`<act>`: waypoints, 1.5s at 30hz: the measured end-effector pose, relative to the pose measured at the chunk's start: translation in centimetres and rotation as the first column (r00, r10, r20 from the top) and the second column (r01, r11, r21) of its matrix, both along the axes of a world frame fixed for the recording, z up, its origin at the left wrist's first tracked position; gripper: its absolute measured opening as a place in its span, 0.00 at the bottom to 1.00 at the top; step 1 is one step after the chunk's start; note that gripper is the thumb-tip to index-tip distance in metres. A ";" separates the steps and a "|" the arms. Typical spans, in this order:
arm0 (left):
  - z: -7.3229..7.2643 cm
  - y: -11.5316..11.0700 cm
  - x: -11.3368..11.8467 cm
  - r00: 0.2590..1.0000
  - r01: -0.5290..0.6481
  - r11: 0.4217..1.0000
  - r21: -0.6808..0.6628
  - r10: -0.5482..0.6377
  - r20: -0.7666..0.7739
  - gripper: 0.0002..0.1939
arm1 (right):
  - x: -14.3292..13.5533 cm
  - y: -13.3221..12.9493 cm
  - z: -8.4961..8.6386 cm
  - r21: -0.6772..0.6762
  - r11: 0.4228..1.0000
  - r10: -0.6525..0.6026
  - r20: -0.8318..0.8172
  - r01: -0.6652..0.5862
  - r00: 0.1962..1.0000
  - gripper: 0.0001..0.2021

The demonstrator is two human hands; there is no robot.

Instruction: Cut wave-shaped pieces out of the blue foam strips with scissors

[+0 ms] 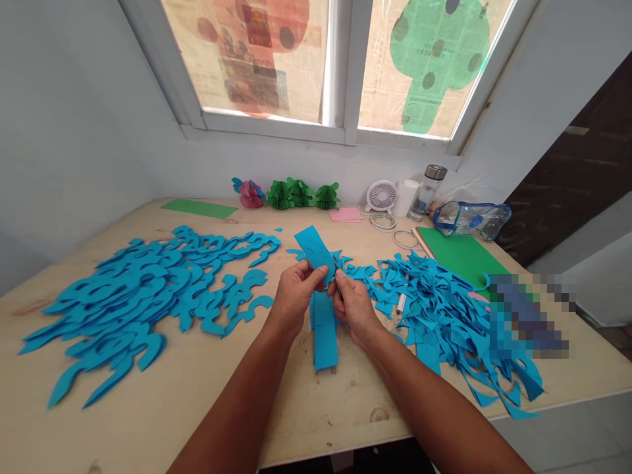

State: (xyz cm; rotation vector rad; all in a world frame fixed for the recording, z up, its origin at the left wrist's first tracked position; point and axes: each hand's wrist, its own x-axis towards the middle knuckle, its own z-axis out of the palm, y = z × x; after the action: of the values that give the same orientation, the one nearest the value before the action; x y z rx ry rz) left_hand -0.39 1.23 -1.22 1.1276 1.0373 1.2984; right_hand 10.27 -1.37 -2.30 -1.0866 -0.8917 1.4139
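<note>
Over the middle of the table, a strip of blue paper [313, 245] is pinched between the thumb and fingers of my left hand [296, 289]. Right against the strip's edge, my right hand [353, 299] is closed; a small dark bit shows by its fingertips, but what it grips is hidden. Below both hands another blue paper strip [325, 339] lies on the wood. Wavy cut blue paper shapes [148, 283] are heaped to the left. Pointed blue paper scraps [439, 309] form a pile to the right, with a white marker [400, 304] among them.
Along the back of the wooden table [197, 421] stand folded green paper figures [300, 193], a small white fan [382, 196] and a glass bottle [428, 192]. A clear pouch [471, 220] and green paper sheets [457, 251] lie at the right. A green strip [199, 209] lies back left.
</note>
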 end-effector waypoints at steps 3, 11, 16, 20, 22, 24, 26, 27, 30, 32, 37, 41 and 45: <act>0.2 -0.1 0.0 1.000 -0.012 1.000 -0.005 0.012 0.014 0.12 | -0.1 0.0 -0.1 -0.008 1.000 0.009 -0.004 -0.009 1.000 0.25; 0.1 -0.1 0.0 0.998 0.001 1.000 0.015 0.000 -0.062 0.13 | 0.1 0.0 -0.3 -0.004 1.000 0.019 -0.035 -0.019 0.999 0.25; -0.2 0.1 -0.1 0.999 0.022 1.000 0.012 -0.022 -0.044 0.13 | 0.1 0.0 -0.3 -0.002 1.000 0.016 -0.019 -0.016 1.000 0.26; -0.1 0.0 0.0 0.999 0.011 1.000 0.007 -0.011 -0.033 0.12 | 0.0 0.0 -0.2 -0.001 1.000 0.014 -0.013 -0.014 1.000 0.26; 0.1 -0.1 0.0 1.000 0.004 1.000 -0.003 -0.004 -0.021 0.12 | 0.0 0.0 -0.2 -0.003 1.000 0.013 -0.008 -0.013 1.000 0.26; 0.3 -0.2 0.1 1.000 -0.007 1.000 -0.020 0.007 -0.001 0.11 | 0.0 0.0 -0.2 -0.006 1.000 0.013 -0.002 -0.013 1.000 0.26; 0.5 -0.3 0.1 1.000 -0.025 0.999 -0.036 0.025 0.015 0.11 | -0.1 0.0 -0.2 -0.011 1.000 0.018 -0.004 -0.018 1.000 0.26; 0.5 -0.3 0.0 0.999 -0.033 0.999 -0.041 0.034 0.018 0.11 | -0.1 0.0 -0.2 -0.015 1.000 0.024 -0.008 -0.024 1.000 0.26; 0.6 -0.3 0.0 1.000 -0.025 0.999 -0.038 0.025 0.004 0.12 | 0.0 -0.1 -0.2 -0.023 0.999 0.040 -0.022 -0.041 0.999 0.26; 0.5 -0.3 0.0 1.000 -0.002 1.000 -0.020 0.002 -0.023 0.12 | 0.1 -0.1 -0.1 -0.028 0.999 0.043 -0.029 -0.044 0.999 0.26; 0.6 -0.4 -0.1 0.998 0.022 1.000 0.006 -0.022 -0.063 0.13 | 0.2 0.0 0.0 -0.033 0.998 0.050 -0.035 -0.052 0.998 0.26; 0.6 -0.4 -0.1 0.998 0.017 1.000 -0.001 -0.018 -0.064 0.13 | 0.1 -0.1 0.1 -0.024 0.999 0.038 -0.038 -0.039 0.999 0.26; 0.5 -0.4 -0.1 0.998 0.026 1.000 0.004 -0.025 -0.049 0.13 | 0.0 -0.1 0.2 -0.022 0.999 0.032 -0.051 -0.033 0.998 0.26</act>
State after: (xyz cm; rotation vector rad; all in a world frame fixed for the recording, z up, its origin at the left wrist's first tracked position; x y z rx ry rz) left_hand -0.45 0.85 -0.70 1.1776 1.0532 1.2587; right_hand 10.25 -1.51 -2.08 -1.0533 -0.8620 1.4754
